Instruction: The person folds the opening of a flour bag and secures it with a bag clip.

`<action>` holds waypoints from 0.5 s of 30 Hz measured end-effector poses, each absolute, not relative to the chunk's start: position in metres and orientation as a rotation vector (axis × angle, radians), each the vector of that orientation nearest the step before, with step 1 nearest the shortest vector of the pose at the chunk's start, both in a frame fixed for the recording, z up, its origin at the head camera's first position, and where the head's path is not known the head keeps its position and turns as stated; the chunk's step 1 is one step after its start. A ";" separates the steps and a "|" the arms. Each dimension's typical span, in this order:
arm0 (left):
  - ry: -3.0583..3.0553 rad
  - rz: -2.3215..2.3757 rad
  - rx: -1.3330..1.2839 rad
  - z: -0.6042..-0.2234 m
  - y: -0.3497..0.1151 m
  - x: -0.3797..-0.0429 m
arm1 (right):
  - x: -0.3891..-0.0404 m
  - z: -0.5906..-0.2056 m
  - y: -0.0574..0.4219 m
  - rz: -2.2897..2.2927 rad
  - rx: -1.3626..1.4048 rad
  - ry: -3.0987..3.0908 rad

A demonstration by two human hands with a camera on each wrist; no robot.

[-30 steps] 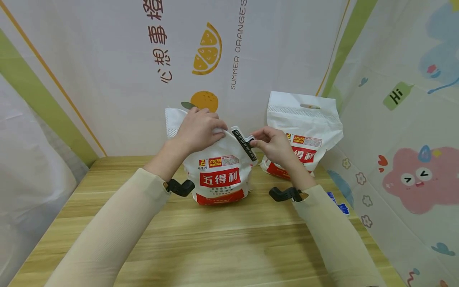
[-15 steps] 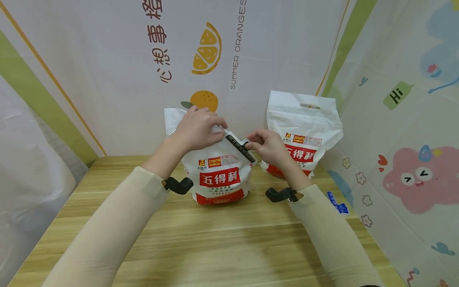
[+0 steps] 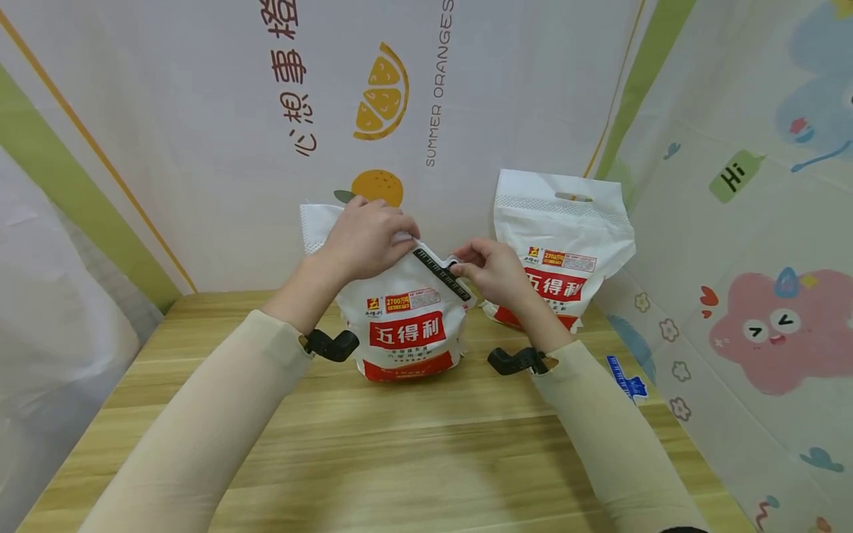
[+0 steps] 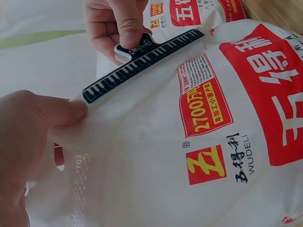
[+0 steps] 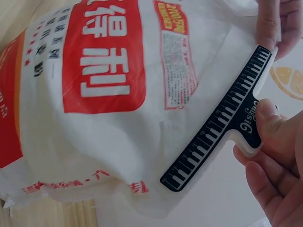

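A white flour bag (image 3: 406, 303) with red labels stands at the middle of the table, its top folded over. My left hand (image 3: 373, 235) pinches the folded upper edge between thumb and fingers; the left wrist view shows the thumb right at one end of the clip. A black clip with a piano-key pattern (image 5: 218, 123) lies along the slanted right edge of the bag's top. The clip's handle is pinched by my right hand (image 3: 492, 272), thumb in front and fingers behind. In the right wrist view the clip's bar lies over the bag's edge along its length.
A second white flour bag (image 3: 566, 222) with a cut-out handle stands upright at the back right. A blue clip (image 3: 628, 379) lies near the right edge of the wooden table (image 3: 400, 459). Printed curtains (image 3: 226, 148) hang behind and at the sides.
The black clip has moved left and down onto the bag's edge, now lying along it close to my left fingers. My right hand moved slightly left with it; my left hand barely moved.
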State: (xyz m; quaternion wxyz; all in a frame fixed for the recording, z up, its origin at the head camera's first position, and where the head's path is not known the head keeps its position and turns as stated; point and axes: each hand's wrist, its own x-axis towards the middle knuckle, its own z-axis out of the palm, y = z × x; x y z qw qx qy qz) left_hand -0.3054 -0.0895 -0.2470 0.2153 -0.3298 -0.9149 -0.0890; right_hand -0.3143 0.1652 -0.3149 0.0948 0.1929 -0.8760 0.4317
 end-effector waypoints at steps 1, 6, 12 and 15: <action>-2.537 -0.248 -0.911 -0.247 -0.090 -0.305 | -0.314 -0.315 0.165 1.282 0.568 -2.598; -2.538 -0.248 -0.904 -0.248 -0.089 -0.306 | -0.314 -0.314 0.164 1.292 0.574 -2.584; -2.541 -0.259 -0.905 -0.248 -0.089 -0.305 | -0.313 -0.315 0.161 1.289 0.580 -2.582; -2.546 -0.259 -0.903 -0.248 -0.088 -0.305 | -0.313 -0.315 0.161 1.300 0.569 -2.603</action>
